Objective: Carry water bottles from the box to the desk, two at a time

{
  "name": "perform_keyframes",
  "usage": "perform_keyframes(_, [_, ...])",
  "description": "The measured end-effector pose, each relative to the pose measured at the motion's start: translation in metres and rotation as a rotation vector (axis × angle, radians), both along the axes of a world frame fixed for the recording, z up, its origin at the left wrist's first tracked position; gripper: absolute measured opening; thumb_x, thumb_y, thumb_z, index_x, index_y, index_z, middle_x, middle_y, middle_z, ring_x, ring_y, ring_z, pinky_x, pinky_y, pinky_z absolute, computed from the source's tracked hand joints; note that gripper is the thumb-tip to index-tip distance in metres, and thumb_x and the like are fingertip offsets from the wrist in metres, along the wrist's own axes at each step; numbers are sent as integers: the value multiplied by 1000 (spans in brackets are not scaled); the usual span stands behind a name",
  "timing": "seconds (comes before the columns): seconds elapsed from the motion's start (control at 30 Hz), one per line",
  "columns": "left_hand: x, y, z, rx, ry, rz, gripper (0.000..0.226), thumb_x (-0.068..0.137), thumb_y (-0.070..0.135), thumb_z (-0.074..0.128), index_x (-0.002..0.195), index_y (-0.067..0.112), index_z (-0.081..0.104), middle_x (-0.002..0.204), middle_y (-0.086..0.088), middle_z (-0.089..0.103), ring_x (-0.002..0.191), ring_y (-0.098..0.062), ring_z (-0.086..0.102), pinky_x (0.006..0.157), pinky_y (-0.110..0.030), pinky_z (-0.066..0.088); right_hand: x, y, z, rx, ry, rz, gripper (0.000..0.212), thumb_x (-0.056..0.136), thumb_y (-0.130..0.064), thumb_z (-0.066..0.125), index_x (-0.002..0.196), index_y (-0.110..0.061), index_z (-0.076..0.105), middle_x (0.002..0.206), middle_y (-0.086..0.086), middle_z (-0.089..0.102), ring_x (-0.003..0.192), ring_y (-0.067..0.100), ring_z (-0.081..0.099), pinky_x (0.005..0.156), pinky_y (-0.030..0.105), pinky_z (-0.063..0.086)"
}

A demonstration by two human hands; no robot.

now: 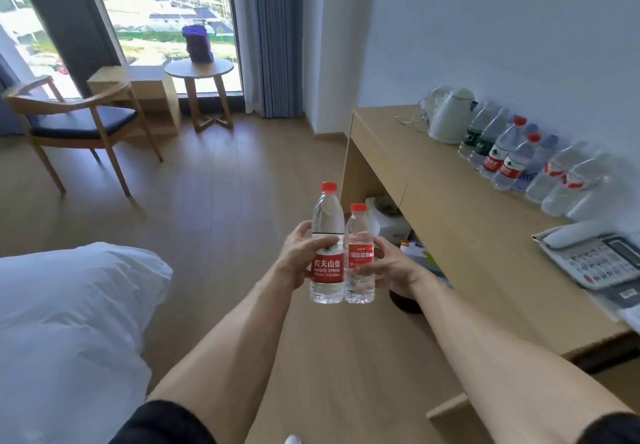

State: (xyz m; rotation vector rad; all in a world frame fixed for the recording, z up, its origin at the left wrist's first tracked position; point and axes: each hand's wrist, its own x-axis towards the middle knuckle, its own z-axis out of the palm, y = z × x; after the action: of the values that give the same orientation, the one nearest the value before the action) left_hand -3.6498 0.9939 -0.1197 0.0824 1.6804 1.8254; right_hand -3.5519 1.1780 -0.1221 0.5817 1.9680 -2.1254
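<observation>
Far desk bottles (568, 180) blurred, indistinct

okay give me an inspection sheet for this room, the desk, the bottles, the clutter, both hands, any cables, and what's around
Surface: light wooden desk along the right wall, bare at its near front edge.
Job's things: taller red-capped bottle in the left hand; shorter red-capped bottle in the right hand; both upright, side by side, over the floor. Row of bottles stands against the wall on the desk.
Clutter: white kettle, telephone; items under the desk, too unclear to identify.
Hands: each grips one bottle.
Cables: thin cord beside the kettle.
Surroundings: bed, armchair, round side table, window, curtains.
</observation>
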Motion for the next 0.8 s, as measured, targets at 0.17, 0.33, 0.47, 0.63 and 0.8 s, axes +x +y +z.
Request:
perform_keyframes(0.17, [-56, 32, 1, -2, -6, -111, 54, 79, 21, 83, 126, 30, 58, 109, -7, 73, 91, -28, 75, 76, -50, 60, -38, 23, 1, 38, -25, -99, 76, 73, 7, 81, 134, -26, 51, 130, 14, 60, 120, 35, 61, 98, 64, 49])
perform_keyframes(0.33, [-96, 75, -1, -9, -1, -177, 51, 78, 21, 83, 122, 32, 60, 107, -6, 74, 89, -26, 76, 74, -49, 61, -65, 56, 3, 40, -29, -153, 75, 74, 8, 80, 135, -26, 52, 129, 12, 61, 116, 31, 63, 90, 53, 57])
perform_keyframes(0.47, [-129, 115, -2, -26, 10, -221, 41, 79, 21, 83, 111, 35, 61, 104, -5, 74, 84, -24, 77, 67, -43, 61, -91, 91, -2, -4, 1, -204, 72, 75, 11, 78, 135, -22, 53, 131, 14, 60, 115, 30, 64, 79, 45, 61])
perform_keyframes(0.63, [-180, 177, 2, -59, 53, -241, 42, 79, 19, 83, 112, 35, 62, 101, -4, 76, 81, -22, 77, 65, -40, 60, -141, 150, -13, -13, 25, -234, 72, 74, 9, 80, 134, -22, 53, 129, 12, 60, 113, 29, 64, 80, 47, 60])
perform_keyframes(0.8, [-230, 247, 19, -90, 84, -255, 46, 79, 16, 82, 117, 31, 62, 99, -5, 76, 79, -21, 77, 61, -37, 59, -191, 216, -12, -57, 67, -279, 72, 69, 5, 85, 129, -24, 57, 127, 6, 62, 105, 25, 70, 77, 48, 61])
